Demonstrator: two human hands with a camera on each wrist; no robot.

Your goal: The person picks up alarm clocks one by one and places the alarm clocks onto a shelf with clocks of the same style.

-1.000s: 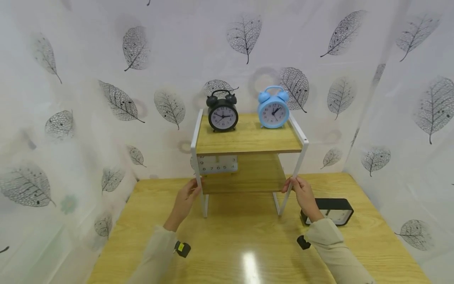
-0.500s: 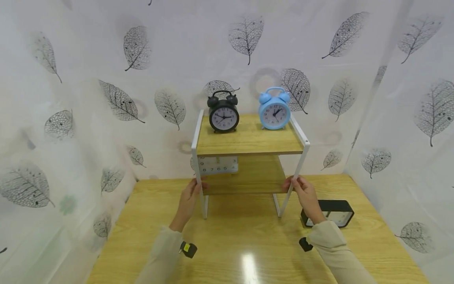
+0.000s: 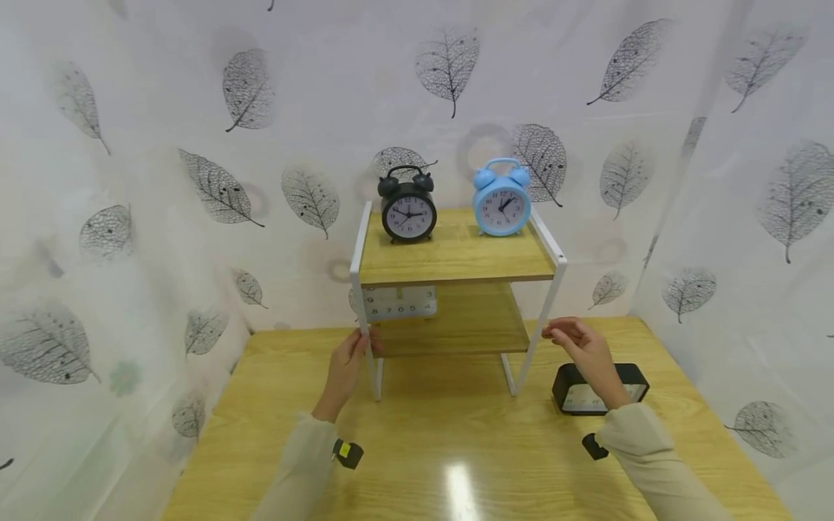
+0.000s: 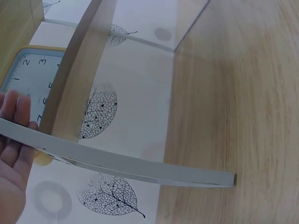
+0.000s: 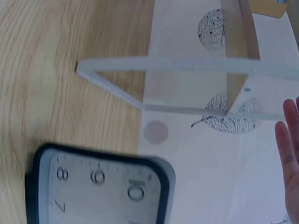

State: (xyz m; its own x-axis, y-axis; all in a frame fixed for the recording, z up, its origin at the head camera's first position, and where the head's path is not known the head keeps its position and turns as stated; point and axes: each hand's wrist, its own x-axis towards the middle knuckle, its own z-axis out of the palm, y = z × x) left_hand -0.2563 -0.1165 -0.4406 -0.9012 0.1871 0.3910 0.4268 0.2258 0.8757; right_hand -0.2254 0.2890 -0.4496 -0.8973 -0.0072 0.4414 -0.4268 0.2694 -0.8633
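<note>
A two-tier wooden shelf [image 3: 456,260] with white metal side frames stands on the wooden table [image 3: 404,449]. My left hand [image 3: 342,373] holds its left front post [image 4: 140,163], with fingertips reaching inside near the lower board. My right hand [image 3: 589,358] is just outside the right post [image 3: 544,311], apart from it; its fingers [image 5: 286,140] are fairly straight and hold nothing. On the top board a black twin-bell alarm clock [image 3: 409,217] stands left and a light blue one [image 3: 502,210] right. A rectangular white-faced clock [image 3: 400,302] sits on the lower board, partly hidden.
A black-framed rectangular clock [image 3: 580,398] stands on the table to the right of the shelf, partly behind my right forearm. A leaf-printed curtain [image 3: 313,87] hangs behind and along both sides.
My right hand has let go of the shelf's right post and moved outward to the right. The left hand stays on the left post. Shelf and clocks show no clear movement.
</note>
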